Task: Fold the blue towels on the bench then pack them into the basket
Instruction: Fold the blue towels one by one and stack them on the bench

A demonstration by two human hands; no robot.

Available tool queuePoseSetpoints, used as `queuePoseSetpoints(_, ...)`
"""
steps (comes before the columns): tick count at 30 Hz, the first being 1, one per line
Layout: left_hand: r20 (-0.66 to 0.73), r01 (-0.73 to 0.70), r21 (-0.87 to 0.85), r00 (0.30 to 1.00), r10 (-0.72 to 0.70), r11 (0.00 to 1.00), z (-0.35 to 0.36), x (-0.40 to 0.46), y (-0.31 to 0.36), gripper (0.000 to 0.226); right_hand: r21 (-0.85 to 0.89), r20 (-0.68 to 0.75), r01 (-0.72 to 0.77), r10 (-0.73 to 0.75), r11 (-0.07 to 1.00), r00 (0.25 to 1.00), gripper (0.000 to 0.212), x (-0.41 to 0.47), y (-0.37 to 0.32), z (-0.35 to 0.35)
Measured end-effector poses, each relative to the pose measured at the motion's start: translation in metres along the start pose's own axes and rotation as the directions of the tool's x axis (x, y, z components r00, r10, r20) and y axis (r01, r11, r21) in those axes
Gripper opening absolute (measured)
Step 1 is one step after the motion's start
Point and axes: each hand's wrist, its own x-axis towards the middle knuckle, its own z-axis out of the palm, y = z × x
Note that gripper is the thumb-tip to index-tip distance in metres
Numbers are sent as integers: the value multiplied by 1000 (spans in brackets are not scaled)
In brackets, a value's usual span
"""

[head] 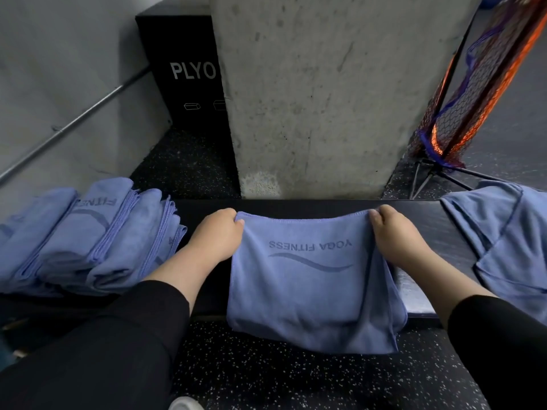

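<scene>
Towel [307, 279] is pinched at both far corners by left hand [217, 232] and right hand [395, 232]; long axis runs far-to-near, draped over bench [420, 229] near edge.

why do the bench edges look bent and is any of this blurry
Head view: wide-angle lens bows the bench and wall rail; lighting is dim and even, no glare; the towel lettering between both hands reads sharp, while the frame corners soften.

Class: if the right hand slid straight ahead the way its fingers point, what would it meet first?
Probably the concrete pillar behind the bench; the right hand holds the towel at the far edge, though depth is unclear.
</scene>
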Motion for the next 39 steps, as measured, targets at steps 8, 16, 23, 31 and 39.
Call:
queuePoseSetpoints(8, -135, 36, 107, 991, -21, 994, 12, 8, -4, 27, -32, -59, -45, 43, 999, 997, 29, 11, 2, 4)
queuePoseSetpoints(16, -11, -287, 192, 955, 295, 938, 30, 13, -4, 47, -269, 99, 131, -108, 954, 989, 51, 10, 9, 12)
queuePoseSetpoints(23, 53, -293, 258, 956, 290, 921, 25, 15, 4, 40, -276, 178, 159, -112, 948, 978, 37, 15, 8, 10)
queuePoseSetpoints(31, 57, -166, -436, 976, 211, 884, -1, -6, 4, 16, 11, 49, 152, -152, 988, 987, 12, -5, -3, -17)
queuePoseSetpoints(39, 11, -110, -836, 976, 217, 538, -48, -50, 10, 12, 155, -24, 298, -298, 942, 954, 28, -46, -19, -72)
